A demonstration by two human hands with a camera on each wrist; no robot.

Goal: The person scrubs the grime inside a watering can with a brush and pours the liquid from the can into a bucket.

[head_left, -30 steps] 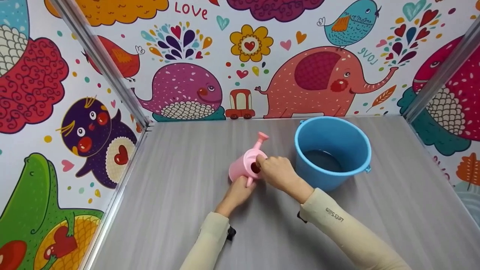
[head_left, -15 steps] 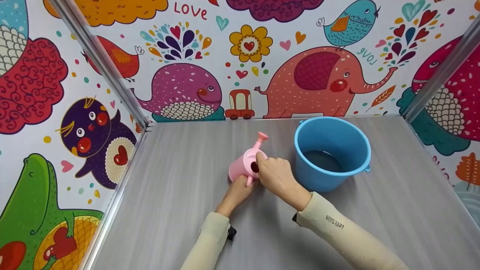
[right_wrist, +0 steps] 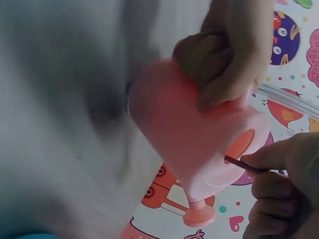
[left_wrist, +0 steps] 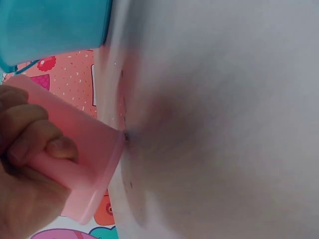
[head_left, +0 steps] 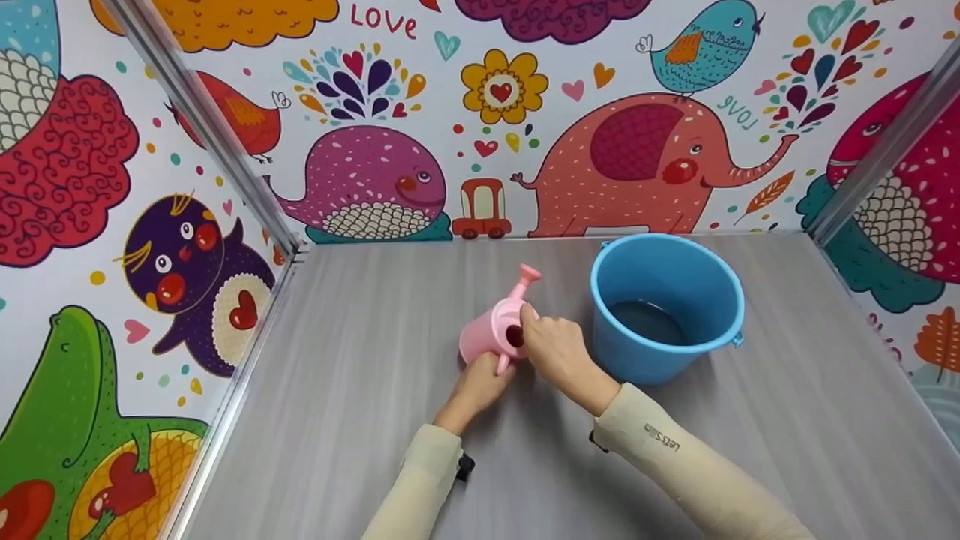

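Observation:
A pink watering can is tilted on the table, its mouth turned toward my right hand and its spout pointing to the back. In the left wrist view the can's base edge is at the tabletop. My left hand grips the can's handle with curled fingers. My right hand is at the can's mouth. In the right wrist view it pinches a thin dark brown stick-like piece between thumb and forefinger. One end of that piece lies at the rim of the opening; the rest is hidden in the hand.
A blue bucket stands on the grey table just right of my right hand, its handle lug on the right side. Printed cartoon walls close off the back and sides, with metal strips at the corners.
My right hand and forearm have shifted slightly at the can's mouth. The left hand keeps its hold on the handle, and the can and bucket stay nearly in place.

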